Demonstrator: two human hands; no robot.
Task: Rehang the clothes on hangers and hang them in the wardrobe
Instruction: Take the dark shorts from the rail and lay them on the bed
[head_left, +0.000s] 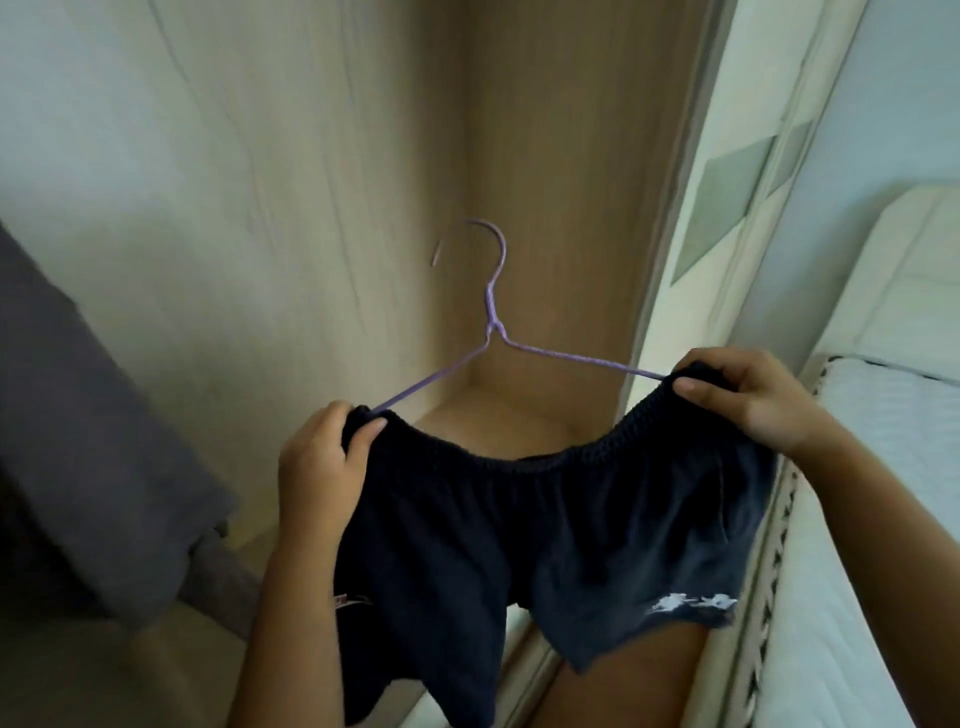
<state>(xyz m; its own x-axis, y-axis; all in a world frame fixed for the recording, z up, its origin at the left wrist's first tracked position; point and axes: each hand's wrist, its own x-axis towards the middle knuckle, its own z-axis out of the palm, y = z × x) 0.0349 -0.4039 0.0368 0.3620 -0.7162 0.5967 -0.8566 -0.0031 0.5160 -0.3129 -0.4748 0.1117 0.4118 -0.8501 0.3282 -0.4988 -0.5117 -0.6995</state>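
Left hand (317, 457) and right hand (748, 400), fingers closed on dark shorts (545, 530). Waistband stretched over purple hanger (493, 317). Open wardrobe (545, 182) behind.

No text, brand, number or sign can be read anywhere in the frame. The only candidates are two marks on the dark shorts (545, 525). One is a white print (693, 603) at the lower right of the frame, near the hem of one leg; it is blurred into pale blotches and no letters can be made out. The other is a small pale tag (349, 601) at the lower centre-left, on the shorts' left edge; whatever is printed on it is too small to read.
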